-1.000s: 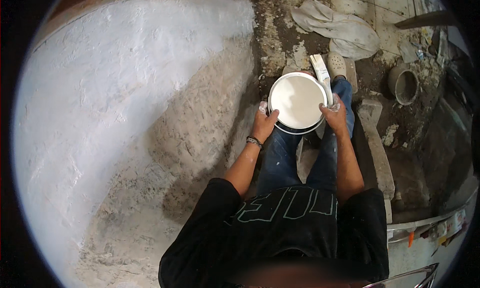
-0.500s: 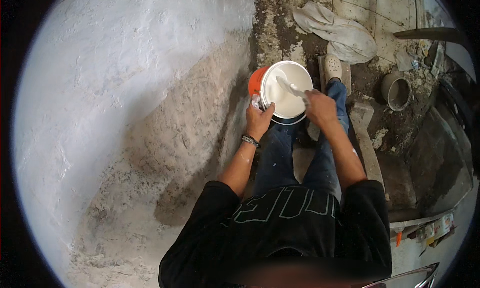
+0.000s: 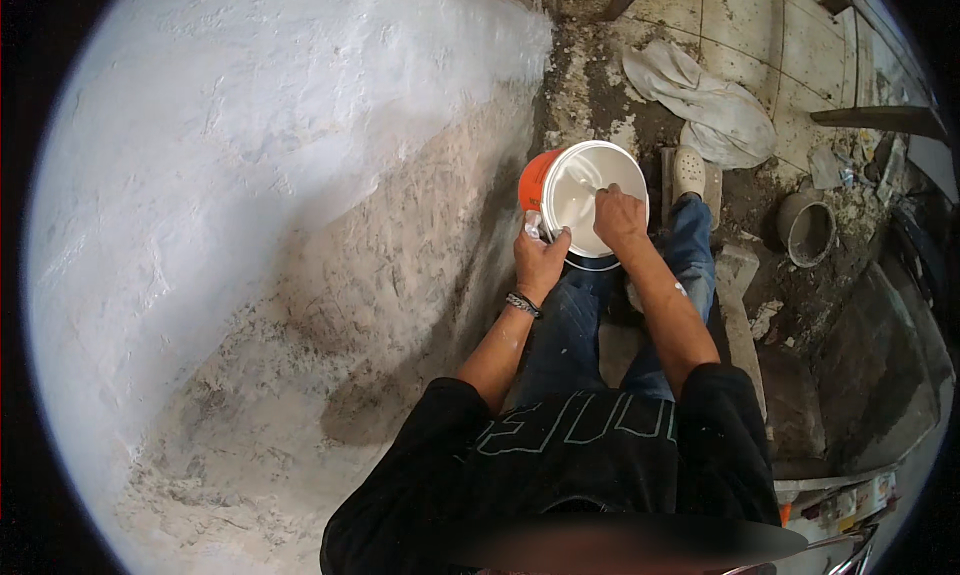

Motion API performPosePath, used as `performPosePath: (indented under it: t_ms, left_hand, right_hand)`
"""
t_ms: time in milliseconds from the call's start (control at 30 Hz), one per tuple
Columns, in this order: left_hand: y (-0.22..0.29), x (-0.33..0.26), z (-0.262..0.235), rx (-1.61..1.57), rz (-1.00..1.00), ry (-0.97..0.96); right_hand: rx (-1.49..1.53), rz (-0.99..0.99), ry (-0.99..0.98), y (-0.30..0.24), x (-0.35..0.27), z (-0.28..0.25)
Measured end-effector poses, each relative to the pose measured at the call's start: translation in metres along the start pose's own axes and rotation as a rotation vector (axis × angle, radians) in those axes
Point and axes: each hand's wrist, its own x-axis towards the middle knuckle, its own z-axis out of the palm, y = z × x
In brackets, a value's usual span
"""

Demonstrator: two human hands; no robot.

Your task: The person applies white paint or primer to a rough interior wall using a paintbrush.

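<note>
Fingers (image 3: pixel 561 241) clamp a smooth, round bucket (image 3: pixel 536 180) (left hand (image 3: pixel 540 263)) and a mostly hidden brush (image 3: pixel 597 187) (right hand (image 3: pixel 622 221)).

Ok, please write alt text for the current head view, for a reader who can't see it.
The left hand grips the rim of a tilted orange-and-white bucket while the right hand holds a pale, mostly hidden brush inside it. At left is a rough wall, partly coated white; a crumpled whitish cloth lies ahead.
</note>
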Motion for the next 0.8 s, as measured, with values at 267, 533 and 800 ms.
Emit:
performPosePath:
  t_ms: [267, 533, 800]
  left_hand:
    - [-0.029, 0.022, -0.001, -0.305, -0.171, 0.105]
    - [-0.069, 0.041, 0.009, -0.554, -0.235, 0.102]
    - [-0.093, 0.055, 0.008, -0.599, -0.189, 0.125]
  right_hand:
    - [0.273, -0.015, 0.135, 0.026, -0.004, -0.018]
    - [0.486, -0.108, 0.060, 0.058, 0.019, -0.005]
    - [0.463, -0.223, 0.140, 0.063, 0.029, 0.007]
